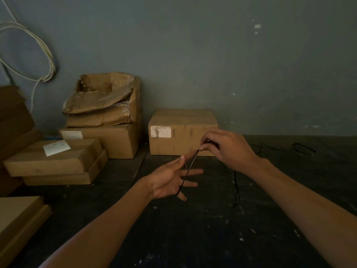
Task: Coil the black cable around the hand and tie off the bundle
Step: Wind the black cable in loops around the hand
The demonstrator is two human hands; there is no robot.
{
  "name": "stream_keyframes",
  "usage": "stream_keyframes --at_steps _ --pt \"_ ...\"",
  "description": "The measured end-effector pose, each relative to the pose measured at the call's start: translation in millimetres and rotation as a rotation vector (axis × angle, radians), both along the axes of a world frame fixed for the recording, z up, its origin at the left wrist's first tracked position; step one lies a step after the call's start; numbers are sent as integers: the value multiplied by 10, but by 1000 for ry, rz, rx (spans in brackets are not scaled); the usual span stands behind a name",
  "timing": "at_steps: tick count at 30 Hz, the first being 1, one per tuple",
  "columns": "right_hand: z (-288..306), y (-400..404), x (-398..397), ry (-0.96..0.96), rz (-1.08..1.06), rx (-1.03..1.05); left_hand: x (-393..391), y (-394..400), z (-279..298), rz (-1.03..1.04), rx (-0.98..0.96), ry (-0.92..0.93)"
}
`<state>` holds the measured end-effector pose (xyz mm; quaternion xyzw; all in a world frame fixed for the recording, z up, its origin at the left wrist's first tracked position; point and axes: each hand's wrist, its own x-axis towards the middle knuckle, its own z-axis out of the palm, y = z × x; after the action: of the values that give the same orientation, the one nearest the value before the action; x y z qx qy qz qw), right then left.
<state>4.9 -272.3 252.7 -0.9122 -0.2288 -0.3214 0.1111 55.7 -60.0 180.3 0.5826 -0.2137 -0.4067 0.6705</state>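
Observation:
A thin black cable [190,166] runs taut from my right hand's pinch down across the spread fingers of my left hand. My left hand [170,178] is held palm up over the dark table, fingers apart, with the cable crossing them and passing by the little finger. My right hand [225,149] is up and to the right of it, thumb and fingers pinched on the cable. More of the cable hangs below my right wrist and trails over the table toward the far right.
A closed cardboard box [182,132] stands just behind my hands. Stacked boxes [100,124] fill the back left and flat cartons [56,159] the left. The dark speckled table [193,229] meets a grey wall. White cables [45,55] hang on the wall at the upper left.

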Motion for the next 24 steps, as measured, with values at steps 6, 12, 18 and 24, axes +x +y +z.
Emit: stream_keyframes --at_steps 6,12,18,24 --pt "-30 -53 60 10 -28 -21 -113 -42 -1 -152 15 -3" --pt "-31 -191 111 77 -26 30 -225 -21 138 -384 61 25" --pt "-226 -421 233 213 -13 314 -383 -74 213 -580 144 -5" --pt "-607 -566 219 271 -37 486 -360 -98 403 -604 -139 3"
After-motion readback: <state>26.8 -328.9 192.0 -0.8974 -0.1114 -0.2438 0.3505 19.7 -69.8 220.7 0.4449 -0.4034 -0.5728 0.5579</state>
